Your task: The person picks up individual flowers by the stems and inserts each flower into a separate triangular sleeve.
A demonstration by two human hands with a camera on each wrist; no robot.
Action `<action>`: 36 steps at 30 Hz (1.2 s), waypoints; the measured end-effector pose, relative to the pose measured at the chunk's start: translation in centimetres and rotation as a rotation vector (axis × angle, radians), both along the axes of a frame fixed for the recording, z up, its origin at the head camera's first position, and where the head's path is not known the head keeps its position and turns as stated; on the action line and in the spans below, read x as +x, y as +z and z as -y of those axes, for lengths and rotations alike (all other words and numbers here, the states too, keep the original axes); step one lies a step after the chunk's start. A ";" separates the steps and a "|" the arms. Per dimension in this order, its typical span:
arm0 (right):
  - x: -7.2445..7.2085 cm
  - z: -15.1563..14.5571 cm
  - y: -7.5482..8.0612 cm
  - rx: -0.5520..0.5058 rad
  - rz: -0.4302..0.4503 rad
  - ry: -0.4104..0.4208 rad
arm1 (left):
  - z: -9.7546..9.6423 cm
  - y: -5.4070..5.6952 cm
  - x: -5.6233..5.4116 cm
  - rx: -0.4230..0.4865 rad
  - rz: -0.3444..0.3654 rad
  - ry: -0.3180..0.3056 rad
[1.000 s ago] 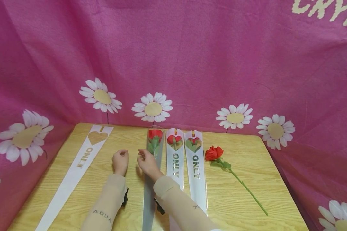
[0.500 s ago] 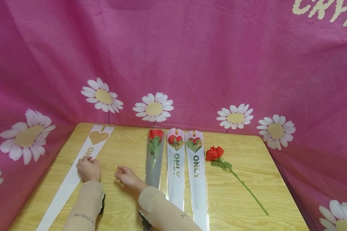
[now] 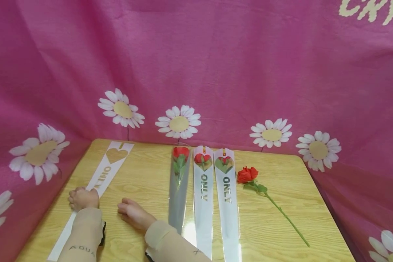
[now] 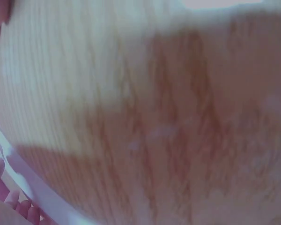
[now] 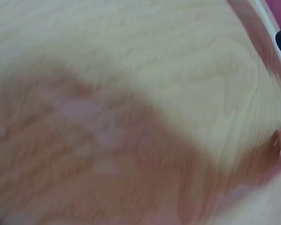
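My left hand (image 3: 84,198) lies across a flat white flower sleeve (image 3: 108,171) printed with a heart window and "ONLY". Its fingers curl over the sleeve's left edge, and the thumb sits by the right edge. At the lower left of the left wrist view are the fingertips (image 4: 23,206) along the white strip (image 4: 47,197). My right hand (image 3: 135,214) hovers above bare wood to the right, loosely curled and holding nothing. Right of it lies a red rose in a clear sleeve (image 3: 178,174), beside two roses in white sleeves (image 3: 203,207) (image 3: 230,207).
A loose red rose (image 3: 247,175) with a long green stem lies on the right of the wooden table (image 3: 281,203). A pink cloth (image 3: 196,65) with printed daisies hangs behind and around the table.
Both hands have moved left from near the clear-sleeved rose. My left hand has reached the white flower sleeve and shifted down along it; the right hand has followed. The head view has turned slightly left.
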State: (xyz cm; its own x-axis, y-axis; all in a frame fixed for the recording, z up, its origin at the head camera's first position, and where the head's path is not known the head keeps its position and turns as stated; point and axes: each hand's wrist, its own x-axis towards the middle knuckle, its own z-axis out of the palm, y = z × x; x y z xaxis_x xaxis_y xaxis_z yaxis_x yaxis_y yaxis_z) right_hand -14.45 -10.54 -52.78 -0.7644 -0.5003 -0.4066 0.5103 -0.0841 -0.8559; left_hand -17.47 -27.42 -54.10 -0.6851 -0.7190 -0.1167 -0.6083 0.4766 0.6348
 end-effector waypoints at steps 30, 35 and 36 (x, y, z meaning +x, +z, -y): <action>-1.8 5.9 -9.6 -0.158 0.134 -0.044 | -2.8 1.5 1.6 -0.030 0.013 -0.200; -3.2 7.1 -14.3 -0.152 0.126 -0.032 | -2.4 1.5 2.1 0.035 -0.009 -0.186; -2.7 6.7 -12.7 -0.135 0.131 -0.045 | -2.3 1.5 2.2 0.043 -0.012 -0.187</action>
